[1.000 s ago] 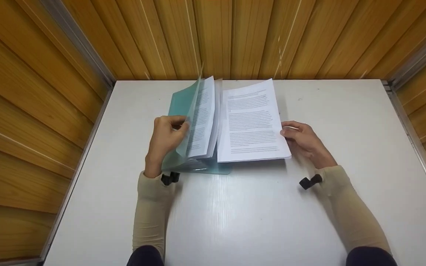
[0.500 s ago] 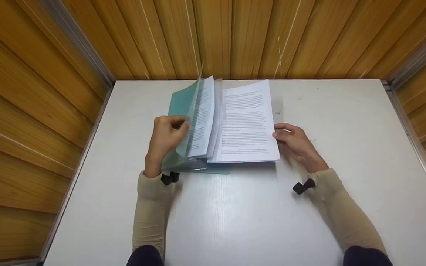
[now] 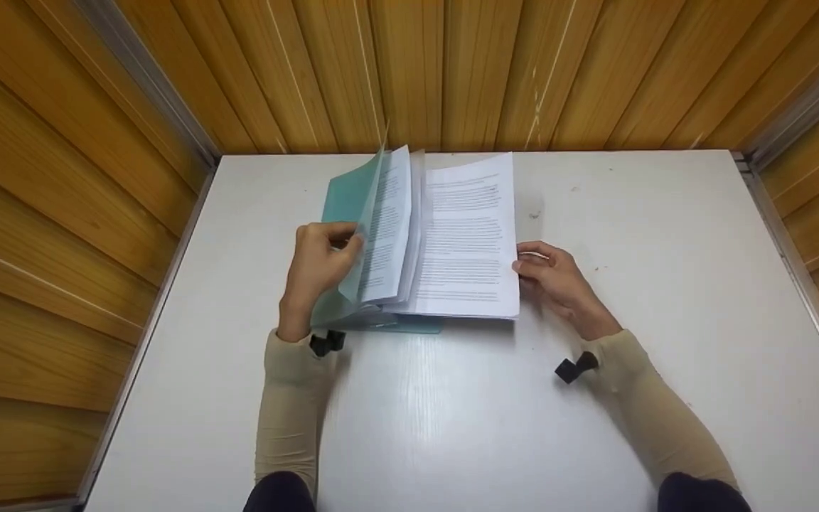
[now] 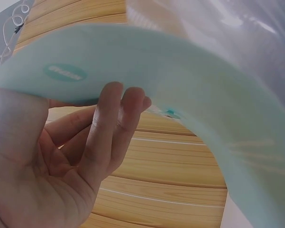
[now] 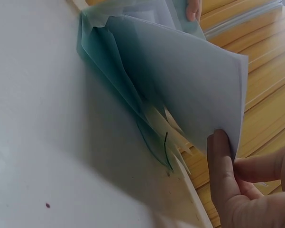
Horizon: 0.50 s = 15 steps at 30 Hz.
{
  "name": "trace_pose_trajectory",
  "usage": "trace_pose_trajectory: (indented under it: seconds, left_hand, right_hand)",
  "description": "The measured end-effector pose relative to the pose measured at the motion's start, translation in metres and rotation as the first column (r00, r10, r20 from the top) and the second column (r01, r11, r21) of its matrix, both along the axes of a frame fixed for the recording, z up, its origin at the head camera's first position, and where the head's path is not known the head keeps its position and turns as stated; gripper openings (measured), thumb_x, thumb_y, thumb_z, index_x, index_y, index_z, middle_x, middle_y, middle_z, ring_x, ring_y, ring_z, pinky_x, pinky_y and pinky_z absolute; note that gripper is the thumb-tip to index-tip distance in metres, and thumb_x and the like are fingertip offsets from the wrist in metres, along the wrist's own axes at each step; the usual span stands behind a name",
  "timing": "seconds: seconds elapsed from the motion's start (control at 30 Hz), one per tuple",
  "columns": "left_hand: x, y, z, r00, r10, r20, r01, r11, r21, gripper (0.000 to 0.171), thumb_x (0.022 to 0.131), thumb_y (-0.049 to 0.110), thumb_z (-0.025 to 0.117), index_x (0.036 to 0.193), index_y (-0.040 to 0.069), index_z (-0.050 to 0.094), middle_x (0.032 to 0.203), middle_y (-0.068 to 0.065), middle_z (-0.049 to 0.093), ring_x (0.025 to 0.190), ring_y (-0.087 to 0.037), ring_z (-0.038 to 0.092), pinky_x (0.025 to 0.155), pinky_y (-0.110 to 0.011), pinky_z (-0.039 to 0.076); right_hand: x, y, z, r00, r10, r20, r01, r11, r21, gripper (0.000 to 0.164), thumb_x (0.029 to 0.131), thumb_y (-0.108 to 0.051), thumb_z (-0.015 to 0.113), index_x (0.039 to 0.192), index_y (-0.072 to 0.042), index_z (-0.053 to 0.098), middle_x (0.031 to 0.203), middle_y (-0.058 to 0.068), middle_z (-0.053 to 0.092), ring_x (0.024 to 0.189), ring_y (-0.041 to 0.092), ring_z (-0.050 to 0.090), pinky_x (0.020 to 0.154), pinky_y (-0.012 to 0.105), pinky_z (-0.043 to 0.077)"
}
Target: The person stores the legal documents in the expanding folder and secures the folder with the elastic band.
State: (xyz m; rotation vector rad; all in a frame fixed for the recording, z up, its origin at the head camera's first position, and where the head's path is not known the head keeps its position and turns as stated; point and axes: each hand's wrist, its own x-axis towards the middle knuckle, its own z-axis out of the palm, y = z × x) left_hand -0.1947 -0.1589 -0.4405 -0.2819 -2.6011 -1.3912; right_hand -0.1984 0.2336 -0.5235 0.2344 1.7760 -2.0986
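Note:
A translucent green document folder (image 3: 352,195) stands spread on the white table. My left hand (image 3: 320,270) pinches its raised cover (image 4: 133,57), which bows over the fingers in the left wrist view. Inside, behind the cover, is a printed sheet (image 3: 384,235), with clear dividers to its right. My right hand (image 3: 559,288) holds a thin stack of printed papers (image 3: 466,249) by its right edge, between thumb and fingers. The stack's left edge is hidden behind the dividers. From the right wrist view, the papers (image 5: 189,80) tilt above the table, beside the folder's teal back (image 5: 109,66).
The white table (image 3: 409,412) meets wood-panelled walls (image 3: 409,78) at the back and sides. A dark cord loop (image 5: 166,152) hangs near the folder in the right wrist view. A white cable (image 4: 12,31) shows at the left wrist view's corner.
My right hand has moved left and slightly toward me with the paper stack, whose left edge has slid behind the dividers. My left hand has stayed on the cover.

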Motion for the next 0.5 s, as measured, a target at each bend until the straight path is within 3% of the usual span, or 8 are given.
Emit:
trace_pose_trajectory:
  seconds: [0.5]
  left_hand:
    - [-0.0002, 0.0021, 0.0001, 1.0, 0.007, 0.022, -0.007, 1.0, -0.005, 0.026, 0.094, 0.006, 0.068, 0.114, -0.003, 0.081, 0.111, -0.017, 0.08, 0.086, -0.025, 0.078, 0.079, -0.043, 0.062]
  right_hand:
    - [0.0062, -0.0101, 0.0055, 1.0, 0.019, 0.009, -0.019, 0.999, 0.043, 0.039, 0.102, 0.003, 0.065, 0.139, 0.003, 0.055, 0.111, 0.001, 0.072, 0.096, 0.013, 0.073, 0.081, 0.025, 0.061]
